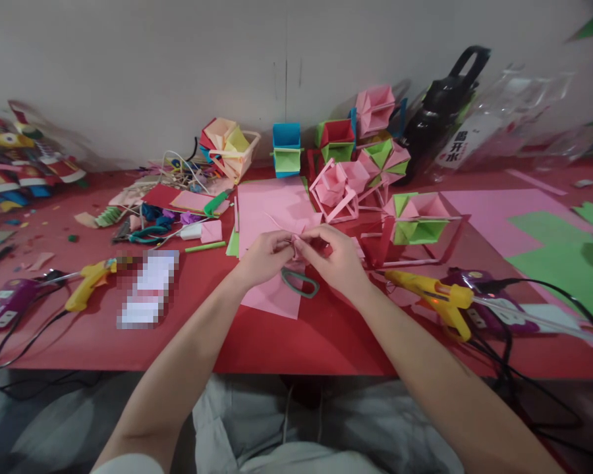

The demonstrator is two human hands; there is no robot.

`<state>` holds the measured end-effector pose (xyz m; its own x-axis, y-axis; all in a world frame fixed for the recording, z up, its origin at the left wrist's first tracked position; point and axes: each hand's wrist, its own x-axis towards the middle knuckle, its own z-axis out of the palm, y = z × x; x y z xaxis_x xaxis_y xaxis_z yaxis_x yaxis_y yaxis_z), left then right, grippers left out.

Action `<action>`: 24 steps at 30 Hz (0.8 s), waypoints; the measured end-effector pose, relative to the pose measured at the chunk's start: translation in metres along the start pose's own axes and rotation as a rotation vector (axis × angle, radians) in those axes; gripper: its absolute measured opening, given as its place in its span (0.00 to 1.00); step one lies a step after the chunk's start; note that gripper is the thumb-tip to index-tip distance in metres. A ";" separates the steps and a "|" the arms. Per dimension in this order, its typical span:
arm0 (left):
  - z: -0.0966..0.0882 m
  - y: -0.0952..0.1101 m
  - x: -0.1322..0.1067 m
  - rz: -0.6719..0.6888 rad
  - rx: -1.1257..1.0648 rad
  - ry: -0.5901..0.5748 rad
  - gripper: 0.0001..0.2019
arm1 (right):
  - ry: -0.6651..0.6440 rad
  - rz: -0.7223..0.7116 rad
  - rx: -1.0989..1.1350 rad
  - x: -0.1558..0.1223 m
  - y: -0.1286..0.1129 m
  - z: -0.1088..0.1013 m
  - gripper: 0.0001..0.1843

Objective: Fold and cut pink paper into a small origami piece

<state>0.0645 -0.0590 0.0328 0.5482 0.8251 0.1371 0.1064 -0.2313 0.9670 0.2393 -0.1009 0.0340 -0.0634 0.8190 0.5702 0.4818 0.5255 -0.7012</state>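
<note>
My left hand (267, 255) and my right hand (333, 255) meet over the middle of the table. Both are closed in a pinch on a small piece of pink paper (296, 245), whose shape is mostly hidden by the fingers. Just below them lie scissors with a grey-green handle (300, 283); their blades are covered. Pink paper sheets (267, 201) are spread under and behind the hands. To the right of my right hand stand folded paper shapes on frames, one pink (333, 187) and one green and pink (420, 224).
Yellow glue guns lie at left (86, 283) and right (432, 293), with trailing cords. A phone-like blurred object (151, 289) rests left of my arm. Along the wall stand a black bottle (437, 108), a clear bottle (479, 125) and several paper shapes. Craft scraps (163, 217) are piled at left.
</note>
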 end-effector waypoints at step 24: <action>0.001 0.006 0.002 -0.248 -0.290 0.347 0.18 | -0.115 -0.126 -0.065 0.000 -0.001 -0.007 0.06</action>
<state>0.0675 -0.0594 0.0389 0.2224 0.9709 -0.0883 -0.0634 0.1048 0.9925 0.2446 -0.1028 0.0381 -0.2247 0.7705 0.5965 0.5189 0.6128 -0.5961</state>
